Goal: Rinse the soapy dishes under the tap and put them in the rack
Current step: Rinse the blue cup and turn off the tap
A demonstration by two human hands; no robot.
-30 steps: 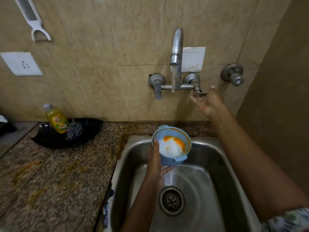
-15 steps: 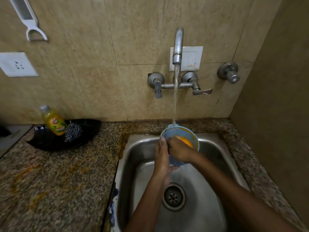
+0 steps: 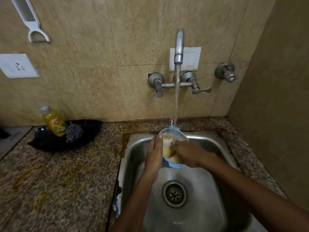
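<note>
My left hand [image 3: 154,154] grips the small light-blue plastic bowl [image 3: 172,164] by its left rim, thumb along the edge, holding it tilted above the stainless steel sink [image 3: 197,213]. My right hand [image 3: 187,153] reaches into the bowl from the right, fingers curled against its soapy, yellow-stained inside. Water from the wall-mounted metal tap [image 3: 178,46] falls onto the bowl's far rim, just beyond both hands. The round drain [image 3: 174,193] lies below my grip.

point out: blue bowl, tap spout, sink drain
blue bowl [image 3: 173,165]: head view, near rim, below the hands.
tap spout [image 3: 179,46]: head view, mid pipe.
sink drain [image 3: 174,193]: head view, strainer centre.
</note>
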